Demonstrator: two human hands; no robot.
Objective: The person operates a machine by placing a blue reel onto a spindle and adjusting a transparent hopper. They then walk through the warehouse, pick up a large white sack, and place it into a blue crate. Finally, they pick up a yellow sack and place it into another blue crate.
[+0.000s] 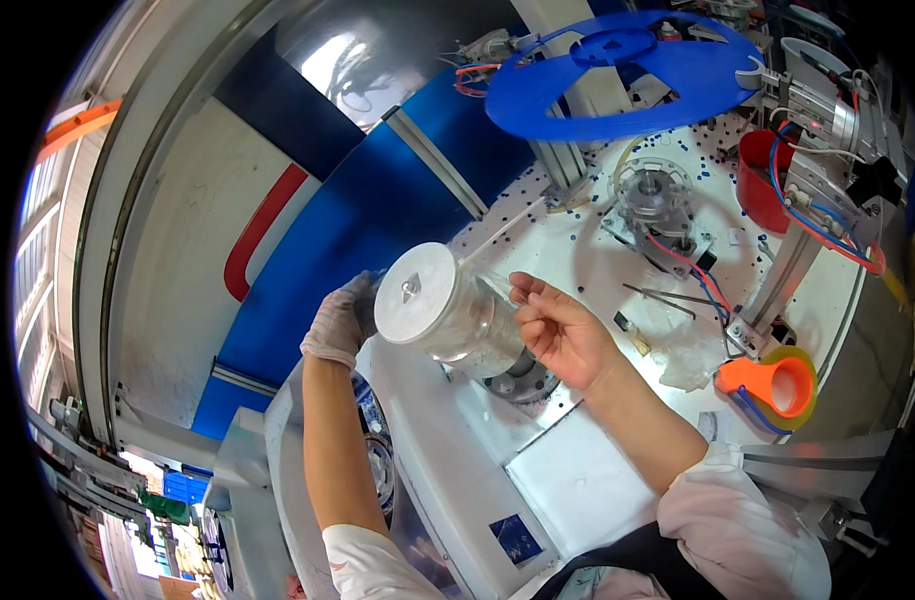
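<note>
In front of me a cylinder with a flat white round top (416, 293) stands tilted in the picture, with shiny clear plastic film (486, 328) about its side. My right hand (566, 332), bare, is closed in a pinch at the cylinder's right, on a see-through edge of that film. My left hand (340, 318) wears a thin whitish glove and is at the cylinder's left side. Its fingertips reach behind the cylinder, so their grip is hidden. Below the cylinder a round metal base (523, 380) shows in part.
Overhead at the right hangs a large blue spoked disc (618, 75), beside a metal clamp arm (813, 110). A clear round fixture (653, 195), a red bucket (763, 180), thin metal rods (668, 298) and an orange tape roll (778, 385) are on the white table, among scattered blue bits.
</note>
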